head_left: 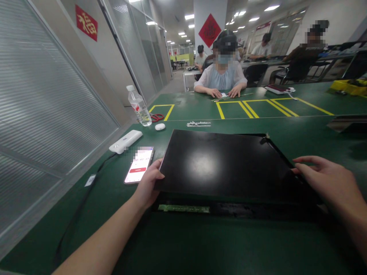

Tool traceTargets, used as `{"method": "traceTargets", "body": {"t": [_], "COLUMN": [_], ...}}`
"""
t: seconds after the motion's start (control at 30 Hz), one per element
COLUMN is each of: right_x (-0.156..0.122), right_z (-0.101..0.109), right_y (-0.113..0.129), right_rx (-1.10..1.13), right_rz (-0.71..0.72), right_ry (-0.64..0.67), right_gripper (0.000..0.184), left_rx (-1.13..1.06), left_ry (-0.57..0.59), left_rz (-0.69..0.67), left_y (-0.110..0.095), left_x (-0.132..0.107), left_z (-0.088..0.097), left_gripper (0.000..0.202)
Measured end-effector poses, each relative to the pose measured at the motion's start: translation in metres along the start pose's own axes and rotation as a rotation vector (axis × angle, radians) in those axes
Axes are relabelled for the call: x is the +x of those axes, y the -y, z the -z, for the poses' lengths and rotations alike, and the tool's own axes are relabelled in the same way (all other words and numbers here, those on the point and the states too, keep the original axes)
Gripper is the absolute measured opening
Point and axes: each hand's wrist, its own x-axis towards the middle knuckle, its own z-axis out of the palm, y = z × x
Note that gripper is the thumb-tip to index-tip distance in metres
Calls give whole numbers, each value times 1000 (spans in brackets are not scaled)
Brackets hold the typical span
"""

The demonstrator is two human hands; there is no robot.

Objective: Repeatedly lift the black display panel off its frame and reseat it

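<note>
A large black flat panel (223, 164), like a screen, lies on the green table (200, 244) in front of me, its near edge lifted slightly over a dark frame with a green circuit strip (183, 208). My left hand (149, 183) grips the panel's left near corner, thumb on top and fingers underneath. My right hand (327, 179) rests on the panel's right edge with fingers stretched out flat.
Left of the panel lie a lit phone (139, 165), a white power bank (125, 141) with a black cable, a water bottle (139, 106), red scissors (156, 117) and a small white case (159, 126). A person sits opposite at the table; others work behind. Yellow tape marks boxes.
</note>
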Motion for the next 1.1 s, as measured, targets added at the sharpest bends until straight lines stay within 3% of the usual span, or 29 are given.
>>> {"method": "traceTargets", "body": {"t": [0.4,0.67,1.1], "right_x": [10,10,16], "right_z": [-4,-4,-5], "right_y": [-14,-15,-20], "right_rx": [-86,-111,-236], "right_rz": [64,54,92], "right_ry": [9,27,33], "right_gripper": [29,33,40], "left_rx": [-39,1,105], "left_ry": [-130,-150,-223], "left_rz": [40,25,38], "left_y": [-2,-4,3], "left_x": [4,3,7], "left_z": [-10,-9,-9], "left_gripper": [41,55,59]}}
